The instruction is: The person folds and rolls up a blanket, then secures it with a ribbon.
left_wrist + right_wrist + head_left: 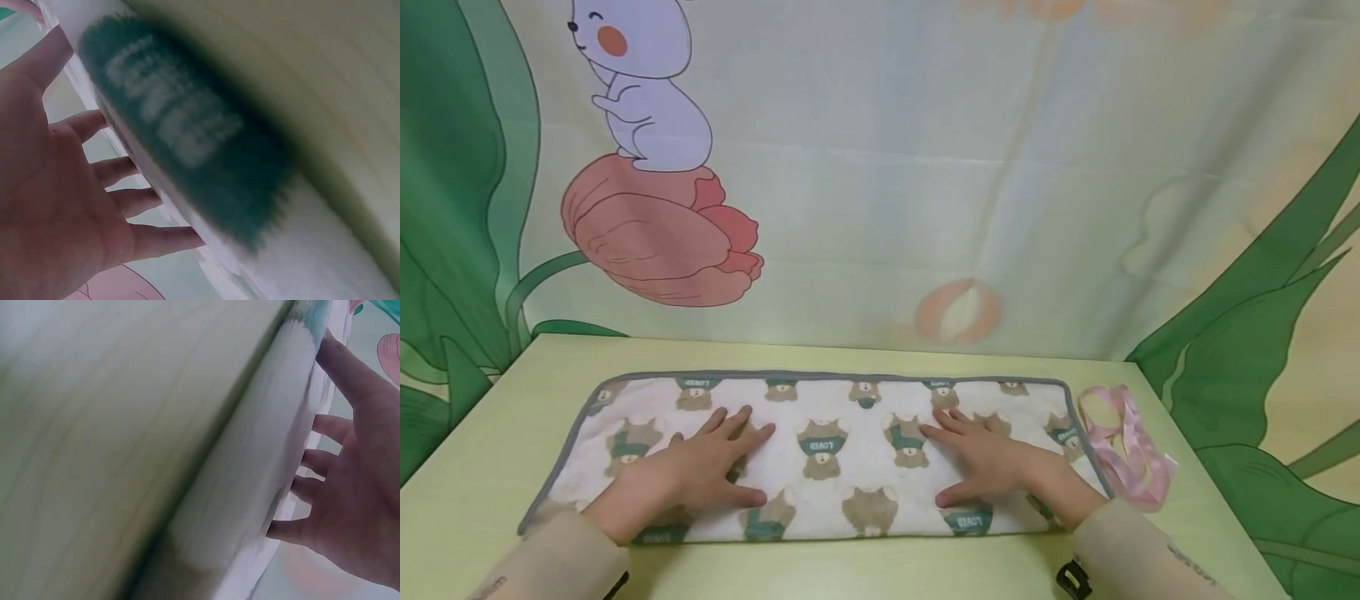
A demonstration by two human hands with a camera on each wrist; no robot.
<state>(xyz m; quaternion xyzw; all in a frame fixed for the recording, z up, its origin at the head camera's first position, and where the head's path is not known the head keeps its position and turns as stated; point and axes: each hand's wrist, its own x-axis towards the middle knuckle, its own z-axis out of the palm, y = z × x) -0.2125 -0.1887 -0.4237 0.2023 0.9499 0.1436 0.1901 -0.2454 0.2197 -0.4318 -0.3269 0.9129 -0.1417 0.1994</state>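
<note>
Left hand (pixel 707 467): fingers spread and straight, tips resting on top of the blanket (pixel 865 467); grips nothing. The blanket's left end reaches out past this hand, flat on the counter (pixel 850 575).

Between and under both hands: main body of the blanket. Handling estimate: light for its spread, limp, plush; should sag if lifted at one point. Surface looks napped, so probably little slip; nothing about it looks fragile. The side toward the person lacks the grey trim (pixel 820 375) and looks rounded in the wrist views, likely a fold. Best hold, in my judgement: both ends of that rounded side, one hand each, thumb below and fingers above, layers pinched together so they do not slide apart.

Orientation: long axis runs crosswise, from beyond the left hand to beyond the right, roughly parallel to the person's front. Trimmed long side lies ahead of the fingertips. Printed bears point heads toward the person, so the lettering is upside down from here.

Right hand (pixel 988 458): same posture, fingers fanned, touching the top layer, holding nothing.

Right of the right hand, just beside the blanket's end: pink ribbon (pixel 1138 446), loosely looped.
</note>
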